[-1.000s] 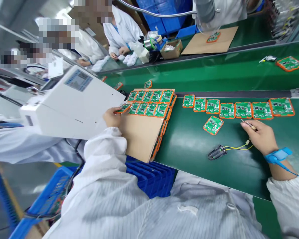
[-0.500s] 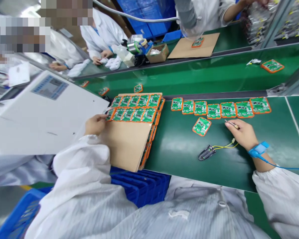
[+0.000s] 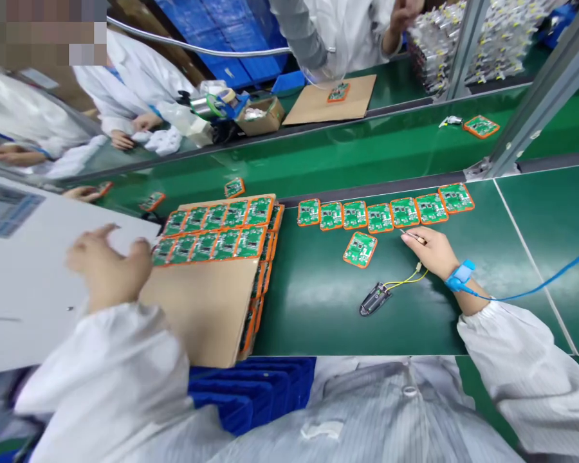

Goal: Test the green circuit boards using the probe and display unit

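Observation:
My left hand (image 3: pixel 107 269) hovers with fingers spread and nothing in it, just left of a cardboard sheet (image 3: pixel 207 308). Two rows of green circuit boards in orange frames (image 3: pixel 215 231) lie on the far part of that sheet, and more layers of boards are stacked beneath it. My right hand (image 3: pixel 431 251), with a blue wrist strap (image 3: pixel 460 275), pinches a thin probe (image 3: pixel 412 236). Yellow wires run from it to a small black holder (image 3: pixel 374 299). The probe tip sits close below a row of several boards (image 3: pixel 386 215). One loose board (image 3: pixel 360 249) lies nearer me.
A white machine (image 3: pixel 24 270) fills the left side. Beyond the bench runs a green conveyor belt (image 3: pixel 367 151) carrying a few boards. Other people in white coats work across it. A metal post (image 3: pixel 535 90) rises at the right. Blue crates (image 3: pixel 251 386) sit under the bench edge.
My left hand has let go of the board at the sheet's left end and pulled back leftward with fingers apart. My right hand has stayed by the row with the probe.

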Action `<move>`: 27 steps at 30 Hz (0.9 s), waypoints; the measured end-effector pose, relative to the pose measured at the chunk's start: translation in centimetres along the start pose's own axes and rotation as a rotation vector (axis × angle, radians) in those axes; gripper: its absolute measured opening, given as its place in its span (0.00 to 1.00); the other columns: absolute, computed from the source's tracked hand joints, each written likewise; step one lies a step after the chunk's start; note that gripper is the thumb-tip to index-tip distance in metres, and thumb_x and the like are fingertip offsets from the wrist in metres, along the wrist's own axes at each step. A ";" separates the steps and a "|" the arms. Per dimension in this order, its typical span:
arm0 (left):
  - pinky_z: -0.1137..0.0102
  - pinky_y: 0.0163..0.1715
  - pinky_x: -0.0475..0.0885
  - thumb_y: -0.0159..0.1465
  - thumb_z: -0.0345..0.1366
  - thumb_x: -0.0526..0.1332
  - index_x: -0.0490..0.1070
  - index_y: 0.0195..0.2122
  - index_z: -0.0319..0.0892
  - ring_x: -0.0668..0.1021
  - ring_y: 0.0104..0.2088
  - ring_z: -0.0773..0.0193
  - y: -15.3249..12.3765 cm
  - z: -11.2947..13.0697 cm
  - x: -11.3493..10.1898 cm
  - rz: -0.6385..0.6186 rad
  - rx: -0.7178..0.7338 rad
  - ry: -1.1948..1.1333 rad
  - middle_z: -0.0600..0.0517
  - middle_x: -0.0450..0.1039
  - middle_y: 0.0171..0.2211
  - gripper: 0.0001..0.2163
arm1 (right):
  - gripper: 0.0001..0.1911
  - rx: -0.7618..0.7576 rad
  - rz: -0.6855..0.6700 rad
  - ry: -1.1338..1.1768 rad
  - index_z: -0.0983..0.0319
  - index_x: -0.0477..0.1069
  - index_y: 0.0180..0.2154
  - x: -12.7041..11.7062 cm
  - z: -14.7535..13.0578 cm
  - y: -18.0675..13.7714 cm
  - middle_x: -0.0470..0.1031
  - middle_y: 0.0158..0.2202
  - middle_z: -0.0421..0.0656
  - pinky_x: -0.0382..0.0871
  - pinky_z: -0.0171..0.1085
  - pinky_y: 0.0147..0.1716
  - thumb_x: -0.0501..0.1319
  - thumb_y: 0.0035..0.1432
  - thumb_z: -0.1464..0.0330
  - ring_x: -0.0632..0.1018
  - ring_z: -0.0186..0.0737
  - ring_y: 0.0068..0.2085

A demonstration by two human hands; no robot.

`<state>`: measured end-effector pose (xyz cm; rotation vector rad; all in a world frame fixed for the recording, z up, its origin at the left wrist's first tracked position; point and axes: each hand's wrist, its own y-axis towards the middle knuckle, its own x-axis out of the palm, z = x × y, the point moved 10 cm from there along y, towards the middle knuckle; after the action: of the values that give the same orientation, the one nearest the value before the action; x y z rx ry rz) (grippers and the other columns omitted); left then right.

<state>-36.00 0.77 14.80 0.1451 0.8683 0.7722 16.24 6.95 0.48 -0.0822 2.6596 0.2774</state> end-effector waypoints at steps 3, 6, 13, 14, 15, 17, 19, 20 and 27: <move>0.47 0.60 0.54 0.58 0.44 0.62 0.63 0.57 0.50 0.64 0.59 0.44 -9.4 9.8 5.1 -0.131 0.310 -0.005 0.48 0.66 0.55 0.25 | 0.15 -0.007 -0.019 0.026 0.62 0.76 0.31 0.4 -0.3 0.1 0.76 0.29 0.43 0.66 0.37 0.34 0.59 0.56 0.58 0.74 0.38 0.32; 0.45 0.59 0.54 0.53 0.48 0.66 0.61 0.60 0.39 0.63 0.59 0.39 -19.3 15.9 14.6 -0.453 0.446 0.027 0.38 0.62 0.58 0.35 | 0.16 -0.031 -0.036 0.049 0.62 0.78 0.33 0.9 -0.5 0.1 0.73 0.28 0.42 0.66 0.37 0.34 0.59 0.57 0.58 0.72 0.37 0.31; 0.46 0.55 0.60 0.51 0.41 0.69 0.64 0.57 0.39 0.69 0.54 0.42 -20.8 14.2 23.9 -0.578 0.063 -0.209 0.37 0.70 0.49 0.33 | 0.17 -0.092 0.006 0.145 0.61 0.79 0.37 0.6 -0.9 -0.2 0.70 0.33 0.45 0.68 0.40 0.39 0.60 0.57 0.56 0.72 0.39 0.37; 0.49 0.54 0.62 0.51 0.42 0.69 0.65 0.56 0.41 0.72 0.51 0.47 -20.3 13.7 23.8 -0.600 -0.046 -0.381 0.40 0.72 0.47 0.31 | 0.16 -0.102 -0.013 0.171 0.61 0.79 0.36 0.8 -1.1 -0.2 0.71 0.33 0.45 0.68 0.39 0.39 0.60 0.57 0.56 0.73 0.39 0.37; 0.51 0.53 0.65 0.52 0.44 0.68 0.66 0.54 0.43 0.75 0.48 0.50 -20.1 13.5 23.8 -0.635 -0.172 -0.581 0.43 0.73 0.44 0.29 | 0.16 -0.113 -0.037 0.195 0.61 0.79 0.36 1.2 -1.3 -0.2 0.72 0.33 0.45 0.68 0.39 0.39 0.60 0.58 0.57 0.73 0.39 0.37; 0.54 0.51 0.69 0.56 0.49 0.64 0.68 0.49 0.44 0.77 0.44 0.55 -20.5 14.5 24.0 -0.703 -0.400 -0.992 0.46 0.75 0.41 0.22 | 0.14 -0.135 -0.074 0.221 0.61 0.78 0.36 1.9 -1.9 -0.3 0.73 0.32 0.44 0.67 0.38 0.38 0.60 0.58 0.58 0.74 0.38 0.36; 0.55 0.52 0.69 0.57 0.50 0.62 0.71 0.41 0.44 0.78 0.45 0.56 -20.9 16.4 24.1 -0.711 -0.530 -1.301 0.48 0.76 0.39 0.17 | 0.13 -0.164 -0.085 0.201 0.61 0.78 0.35 2.4 -2.4 -0.4 0.72 0.30 0.43 0.67 0.37 0.37 0.60 0.58 0.59 0.73 0.37 0.34; 0.56 0.54 0.69 0.57 0.48 0.63 0.71 0.38 0.43 0.77 0.47 0.56 -21.1 17.2 24.2 -0.687 -0.566 -1.397 0.49 0.76 0.39 0.15 | 0.12 -0.178 -0.077 0.174 0.62 0.77 0.34 2.5 -2.5 -0.5 0.72 0.30 0.42 0.66 0.37 0.36 0.61 0.58 0.60 0.72 0.37 0.33; 0.59 0.58 0.65 0.58 0.43 0.64 0.74 0.34 0.45 0.75 0.52 0.58 -23.2 19.2 25.7 -0.599 -0.667 -1.514 0.52 0.76 0.41 0.08 | 0.13 -0.178 0.084 0.045 0.62 0.75 0.28 1.0 -2.7 -0.7 0.67 0.26 0.41 0.65 0.36 0.33 0.58 0.61 0.64 0.68 0.36 0.30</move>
<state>1.17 4.54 1.51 -0.1353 -0.7810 0.1808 14.24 5.73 2.25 -0.0340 2.6813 0.5450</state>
